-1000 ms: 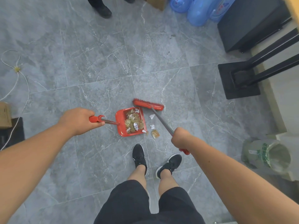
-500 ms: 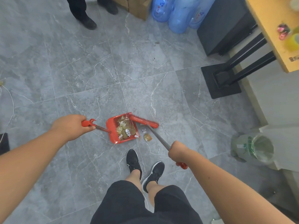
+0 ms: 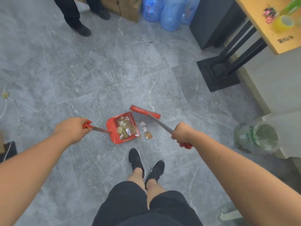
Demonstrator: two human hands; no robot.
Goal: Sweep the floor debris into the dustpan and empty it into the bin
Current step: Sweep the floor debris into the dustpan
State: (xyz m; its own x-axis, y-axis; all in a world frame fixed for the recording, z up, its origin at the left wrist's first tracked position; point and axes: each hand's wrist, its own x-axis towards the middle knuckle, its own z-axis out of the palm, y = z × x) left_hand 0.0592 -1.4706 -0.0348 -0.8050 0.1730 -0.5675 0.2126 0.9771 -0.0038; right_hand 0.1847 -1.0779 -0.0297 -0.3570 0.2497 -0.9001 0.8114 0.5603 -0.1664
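while the left hand (image 3: 71, 129) clenches the light, stiff dustpan (image 3: 112, 126) by its handle and the right hand (image 3: 182, 133) grips the broom shaft (image 3: 161, 123), featherweight scraps (image 3: 148, 135) lie on the floor just beside the pan's lip, likely to skitter.

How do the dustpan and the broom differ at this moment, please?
The dustpan is a broad scoop full of scraps; the broom ends in a narrow bristle head. The left hand grips the dustpan's handle, the right hand the broom's. Both are red with grey metal shafts.
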